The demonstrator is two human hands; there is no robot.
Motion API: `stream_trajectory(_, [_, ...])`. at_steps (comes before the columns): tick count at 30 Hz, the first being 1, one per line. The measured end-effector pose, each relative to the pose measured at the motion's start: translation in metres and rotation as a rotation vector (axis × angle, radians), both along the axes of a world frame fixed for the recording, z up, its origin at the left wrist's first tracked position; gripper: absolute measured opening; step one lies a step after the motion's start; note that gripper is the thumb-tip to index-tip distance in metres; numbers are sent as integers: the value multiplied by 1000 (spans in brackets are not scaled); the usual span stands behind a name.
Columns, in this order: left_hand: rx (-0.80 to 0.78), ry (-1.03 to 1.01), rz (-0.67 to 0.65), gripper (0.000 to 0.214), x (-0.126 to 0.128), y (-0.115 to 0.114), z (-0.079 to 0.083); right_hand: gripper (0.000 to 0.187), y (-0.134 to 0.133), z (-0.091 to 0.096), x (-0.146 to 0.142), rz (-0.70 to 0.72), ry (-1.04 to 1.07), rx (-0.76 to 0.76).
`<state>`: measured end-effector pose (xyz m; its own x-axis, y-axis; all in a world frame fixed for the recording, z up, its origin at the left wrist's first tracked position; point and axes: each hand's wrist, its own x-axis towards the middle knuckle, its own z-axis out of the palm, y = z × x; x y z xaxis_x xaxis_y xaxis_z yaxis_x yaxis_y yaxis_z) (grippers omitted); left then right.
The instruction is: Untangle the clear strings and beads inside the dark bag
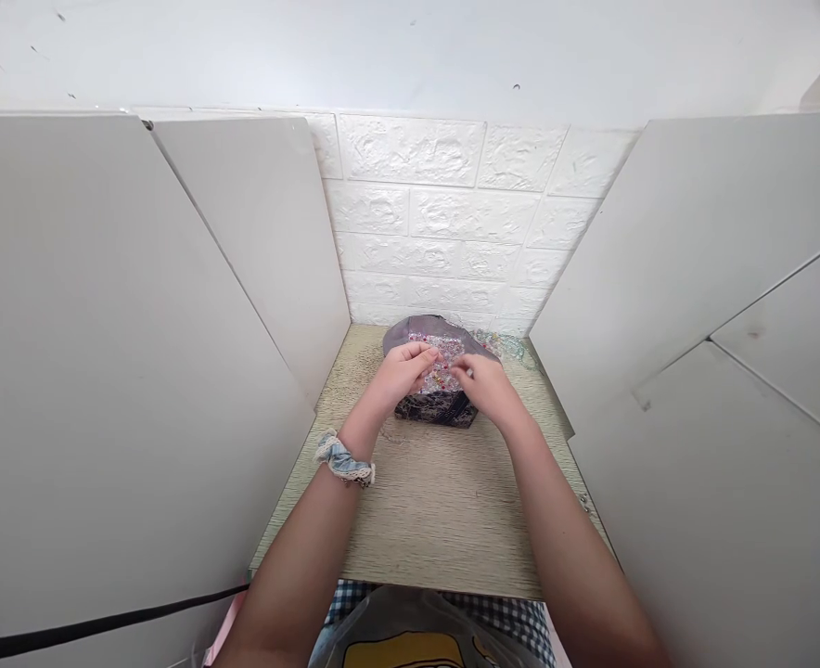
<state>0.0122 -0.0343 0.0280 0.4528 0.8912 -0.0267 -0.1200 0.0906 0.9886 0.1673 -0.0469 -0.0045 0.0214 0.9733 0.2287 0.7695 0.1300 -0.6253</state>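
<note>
A small dark patterned box stands open on the pale wooden desk, its lid tipped back toward the wall. Small colourful beads fill the box. My left hand is over the box's left side with fingers pinched together at the beads. My right hand is at the box's right side, fingers also pinched. What the fingertips hold is too small to make out. A blue scrunchie is on my left wrist.
Tall white partition panels close in the desk on both sides. A white brick-pattern wall stands behind. A strand of beads lies at the back right of the desk. A black cable runs at lower left.
</note>
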Motion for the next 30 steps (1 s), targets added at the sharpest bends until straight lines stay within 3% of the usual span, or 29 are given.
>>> stream_trajectory(4, [-4,15,41,22,0,0,0,21,-8,7,-2,86,-40,-264])
stream_trajectory(8, [3,31,35,20,1,2,-5,27,-16,16,-9,188,-95,-352])
stream_trajectory(13, [-4,33,55,20,3,4,-9,24,-1,20,-13,138,-246,-433])
stream_trajectory(17, [-17,24,75,19,3,4,-8,21,20,22,-19,113,-467,-455])
stream_trajectory(30, [-35,15,90,18,5,-2,-1,25,39,-7,-25,171,-529,-359])
